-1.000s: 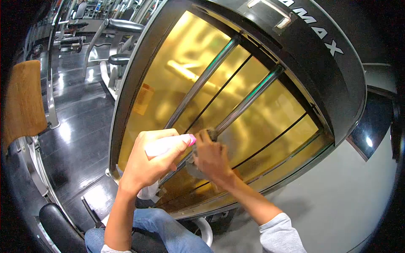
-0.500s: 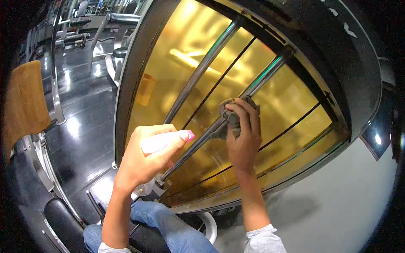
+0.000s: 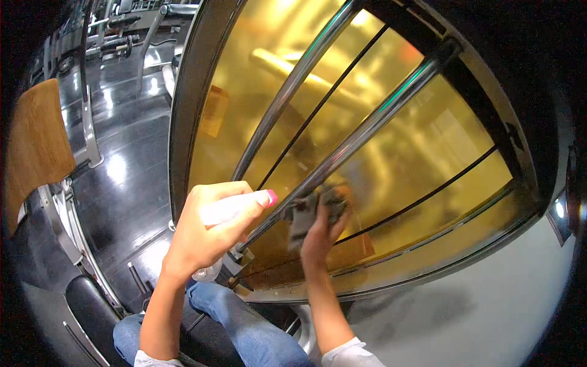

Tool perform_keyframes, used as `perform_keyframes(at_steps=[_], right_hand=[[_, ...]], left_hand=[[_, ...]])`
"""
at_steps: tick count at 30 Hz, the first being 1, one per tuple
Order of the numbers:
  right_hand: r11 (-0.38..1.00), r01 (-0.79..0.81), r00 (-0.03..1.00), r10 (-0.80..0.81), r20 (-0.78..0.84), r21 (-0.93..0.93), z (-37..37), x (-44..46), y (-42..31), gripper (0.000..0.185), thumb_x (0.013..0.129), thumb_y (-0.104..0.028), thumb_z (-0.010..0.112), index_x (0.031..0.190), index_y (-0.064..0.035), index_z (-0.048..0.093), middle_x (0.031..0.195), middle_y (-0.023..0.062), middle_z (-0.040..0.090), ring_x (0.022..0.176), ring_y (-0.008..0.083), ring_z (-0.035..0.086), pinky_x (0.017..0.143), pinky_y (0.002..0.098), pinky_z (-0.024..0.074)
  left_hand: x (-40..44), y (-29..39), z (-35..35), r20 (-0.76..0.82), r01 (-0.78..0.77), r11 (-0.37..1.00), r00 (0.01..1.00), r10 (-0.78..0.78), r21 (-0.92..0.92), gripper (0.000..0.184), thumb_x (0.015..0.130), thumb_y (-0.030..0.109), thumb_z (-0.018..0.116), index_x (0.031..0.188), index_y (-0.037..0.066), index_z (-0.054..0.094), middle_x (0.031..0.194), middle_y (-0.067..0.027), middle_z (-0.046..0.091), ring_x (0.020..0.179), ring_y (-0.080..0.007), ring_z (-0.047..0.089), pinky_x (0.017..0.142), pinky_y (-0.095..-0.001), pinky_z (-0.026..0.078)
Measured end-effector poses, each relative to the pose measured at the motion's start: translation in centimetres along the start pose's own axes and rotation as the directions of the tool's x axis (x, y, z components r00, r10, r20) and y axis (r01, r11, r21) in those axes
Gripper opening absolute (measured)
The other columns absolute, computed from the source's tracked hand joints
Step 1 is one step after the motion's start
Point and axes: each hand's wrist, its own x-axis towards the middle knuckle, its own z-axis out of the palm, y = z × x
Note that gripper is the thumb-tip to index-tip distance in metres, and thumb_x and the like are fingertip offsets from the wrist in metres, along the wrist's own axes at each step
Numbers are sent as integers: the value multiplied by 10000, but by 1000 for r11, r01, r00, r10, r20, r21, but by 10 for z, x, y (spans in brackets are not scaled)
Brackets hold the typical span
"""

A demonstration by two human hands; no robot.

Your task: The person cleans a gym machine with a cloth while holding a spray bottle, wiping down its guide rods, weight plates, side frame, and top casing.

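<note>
My left hand (image 3: 205, 235) is closed around a spray bottle with a white and pink head (image 3: 235, 208); part of its clear body shows below the hand. Within my right hand (image 3: 319, 240) is a dark grey cloth (image 3: 304, 220), bunched at the fingers and hanging loose on the left. The cloth lies over the yellow see-through panel (image 3: 391, 177), just below the right metal guide rod (image 3: 361, 137); whether it touches the rod I cannot tell. A second metal rod (image 3: 281, 101) runs alongside, with thin black cables (image 3: 330, 101) between and beyond them.
A dark frame (image 3: 520, 140) borders the panel. Left of it are a brown board (image 3: 40, 137), gym machines (image 3: 116, 43) and a shiny dark floor (image 3: 131, 144). A black padded seat (image 3: 95, 306) stands at lower left, near my jeans-covered legs (image 3: 244, 327). Pale grey floor (image 3: 465, 300) lies at right.
My right hand and the cloth have come off the upper part of the right rod and moved down and left. My left hand keeps its hold on the spray bottle. The view has shifted slightly.
</note>
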Motion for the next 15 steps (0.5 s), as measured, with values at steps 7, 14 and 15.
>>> perform_keyframes(at_steps=[7,14,15], right_hand=[[995,-63,998,65,-24,77,20,53,-18,428,939,-228,615,1307,-32,515,1190,72,584,1041,195,552,952,318,424],[985,-107,994,106,-18,-137,-27,-51,101,355,959,-213,558,1264,-36,525,1121,96,604,1021,217,567,928,338,439],[956,-121,991,133,26,-267,-29,-65,97,360,952,-203,570,1265,-31,523,1120,97,603,1028,223,567,942,341,432]], left_hand=[[-4,-7,0,-26,42,999,999,-42,1,347,910,292,661,702,15,636,536,1,520,495,-70,547,472,-244,405],[-4,-14,0,-35,74,997,997,-74,24,354,901,296,663,686,16,636,519,-9,518,489,-73,538,468,-250,394],[-4,-15,0,-36,82,996,996,-81,24,354,901,296,663,686,16,636,519,-9,518,489,-73,538,468,-250,394]])
